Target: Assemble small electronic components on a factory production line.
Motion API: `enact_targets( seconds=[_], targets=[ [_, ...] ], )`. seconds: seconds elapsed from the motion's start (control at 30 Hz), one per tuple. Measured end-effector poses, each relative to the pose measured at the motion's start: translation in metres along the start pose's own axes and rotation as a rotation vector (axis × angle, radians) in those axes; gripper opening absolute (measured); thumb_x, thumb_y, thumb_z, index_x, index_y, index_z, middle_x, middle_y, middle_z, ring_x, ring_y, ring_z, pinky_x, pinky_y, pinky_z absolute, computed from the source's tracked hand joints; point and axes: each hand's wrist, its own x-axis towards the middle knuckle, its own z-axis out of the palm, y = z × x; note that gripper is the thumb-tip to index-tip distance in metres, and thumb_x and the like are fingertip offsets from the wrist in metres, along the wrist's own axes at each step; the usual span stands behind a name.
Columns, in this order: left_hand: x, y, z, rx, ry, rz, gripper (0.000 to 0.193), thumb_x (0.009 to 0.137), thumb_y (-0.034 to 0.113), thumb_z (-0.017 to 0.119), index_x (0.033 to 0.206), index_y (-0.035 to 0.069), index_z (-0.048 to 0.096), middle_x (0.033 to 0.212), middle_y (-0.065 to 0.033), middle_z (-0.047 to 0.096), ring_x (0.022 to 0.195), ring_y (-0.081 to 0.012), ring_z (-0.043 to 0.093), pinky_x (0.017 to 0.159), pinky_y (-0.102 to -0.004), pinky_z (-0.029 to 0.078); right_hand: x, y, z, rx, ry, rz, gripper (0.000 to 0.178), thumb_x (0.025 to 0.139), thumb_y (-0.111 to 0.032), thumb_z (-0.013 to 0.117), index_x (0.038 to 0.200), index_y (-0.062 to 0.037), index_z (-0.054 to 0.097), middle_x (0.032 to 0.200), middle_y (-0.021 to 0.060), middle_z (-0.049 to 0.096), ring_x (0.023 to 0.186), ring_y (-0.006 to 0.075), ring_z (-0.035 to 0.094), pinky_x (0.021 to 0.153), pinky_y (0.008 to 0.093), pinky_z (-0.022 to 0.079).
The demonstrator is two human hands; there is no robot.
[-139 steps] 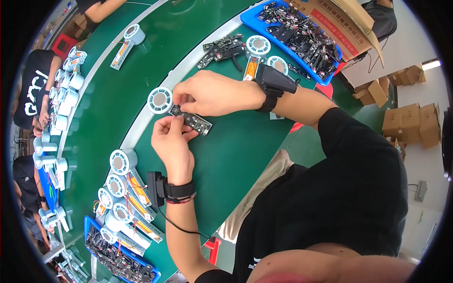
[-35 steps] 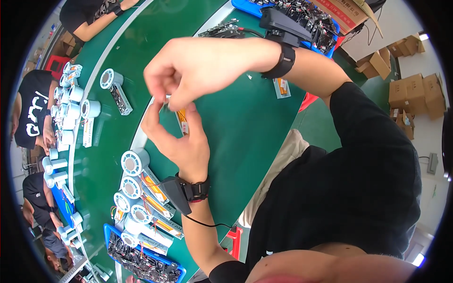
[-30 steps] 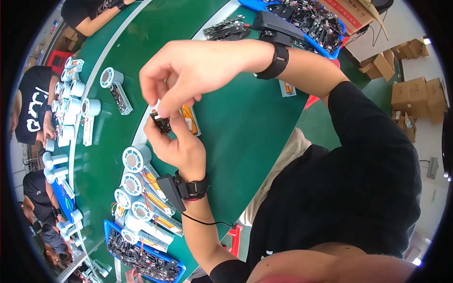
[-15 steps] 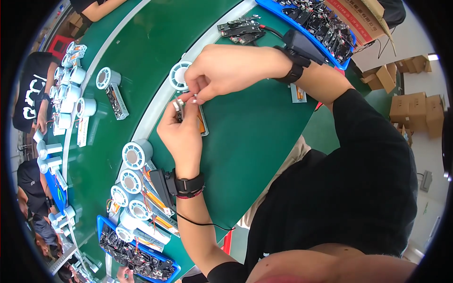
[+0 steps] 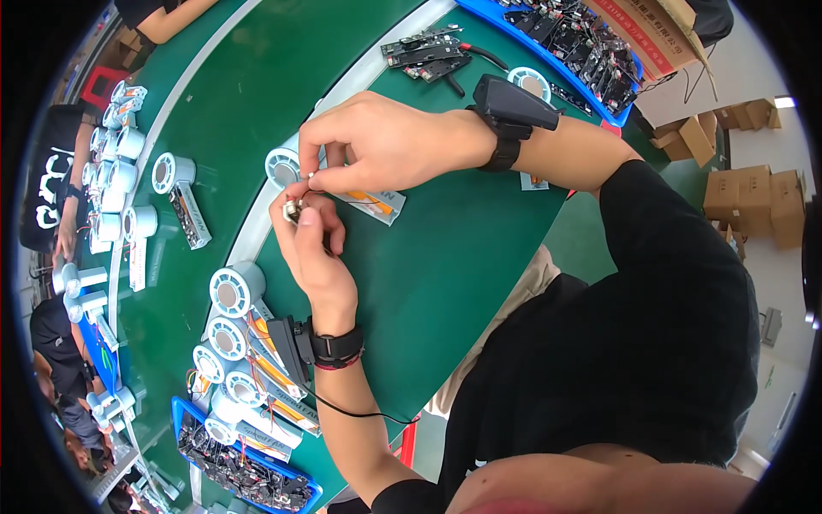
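Left of both hands, white round fan units [image 5: 233,289] lie in a row along the edge of the green surface [image 5: 462,257]. The left hand [image 5: 310,248] is curled, thumb and fingers pinching a small metallic part [image 5: 294,211] just above that surface. The right hand [image 5: 377,146] reaches in from the right, its fingertips [image 5: 313,180] closed narrow and meeting the part from above. Under the right hand lies a flat board with an orange label [image 5: 370,202]. Beyond the right wrist sits a blue tray [image 5: 572,44] of dark parts.

Blue bin [image 5: 572,41] of parts, cardboard boxes [image 5: 743,176] beyond.
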Motion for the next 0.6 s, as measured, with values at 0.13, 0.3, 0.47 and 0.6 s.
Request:
enact_targets(
  seconds=[0.13,0.3,0.47,0.6],
  targets=[
    [-0.001,-0.001,0.005,0.031,0.041,-0.012,0.046,0.105,0.041,0.044,0.128,0.001,0.050,0.084,-0.0017,0.051,0.061,-0.0072,0.039,0.053,-0.0227,0.028,0.000,0.008,0.003,-0.069,0.052,-0.136,0.015,0.090,-0.017,0.071,0.095,-0.0030,0.066,0.064,0.0078,0.066,0.054,0.0190,0.066,0.053,0.0310,0.051],
    [-0.001,-0.001,0.004,0.108,0.109,-0.005,0.048,0.107,0.044,0.043,0.128,0.001,0.051,0.086,-0.0014,0.052,0.063,-0.0067,0.041,0.054,-0.0222,0.028,-0.002,0.010,0.006,-0.076,0.035,-0.177,0.013,0.089,-0.016,0.072,0.092,-0.0042,0.067,0.069,0.0071,0.068,0.059,0.0204,0.067,0.055,0.0317,0.052],
    [-0.001,-0.004,-0.001,0.157,0.037,0.006,0.039,0.107,0.034,0.051,0.126,0.000,0.056,0.087,-0.0012,0.056,0.065,-0.0057,0.046,0.055,-0.0204,0.032,-0.001,0.017,0.011,-0.189,0.109,-0.275,0.010,0.088,-0.014,0.073,0.090,-0.0050,0.068,0.077,0.0057,0.070,0.066,0.0225,0.069,0.059,0.0338,0.054],
    [0.001,-0.001,-0.007,0.071,0.061,-0.116,0.030,0.104,0.021,0.061,0.124,-0.001,0.061,0.088,-0.0011,0.060,0.068,-0.0053,0.050,0.059,-0.0194,0.038,-0.002,0.021,0.009,-0.281,0.144,-0.307,0.010,0.088,-0.014,0.073,0.090,-0.0054,0.068,0.081,0.0060,0.070,0.069,0.0248,0.069,0.061,0.0352,0.055]
  ],
)
